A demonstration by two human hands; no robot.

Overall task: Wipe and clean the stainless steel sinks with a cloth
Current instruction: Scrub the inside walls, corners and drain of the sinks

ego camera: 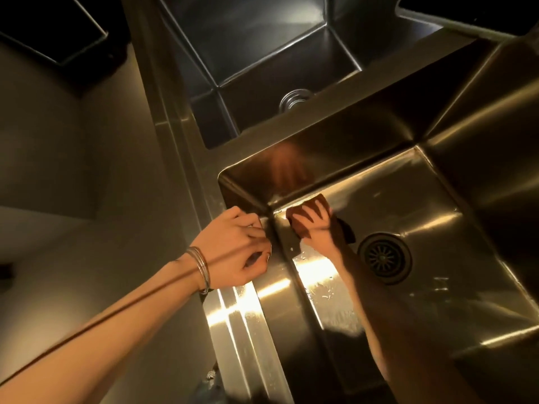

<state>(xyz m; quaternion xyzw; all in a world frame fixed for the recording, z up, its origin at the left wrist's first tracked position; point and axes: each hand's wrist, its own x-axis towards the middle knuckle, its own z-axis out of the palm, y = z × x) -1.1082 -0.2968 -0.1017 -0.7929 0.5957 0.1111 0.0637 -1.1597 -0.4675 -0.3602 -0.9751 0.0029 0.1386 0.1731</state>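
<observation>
My right hand (316, 227) reaches down into the near stainless steel sink (437, 217) and presses a brown cloth (300, 225) flat against the bottom, in the far left corner, with spread fingers. My left hand (239, 246), with thin bangles on the wrist, rests on the sink's left rim (233, 310) with its fingers curled over the inner edge. The round drain (385, 258) lies just right of the cloth. Water streaks shine on the sink floor near my right forearm.
A second, darker steel sink (262, 53) with its own drain (294, 99) lies beyond the dividing ledge. A grey floor or wall (73, 170) runs along the left of the unit. A dark panel (52, 30) sits at the top left.
</observation>
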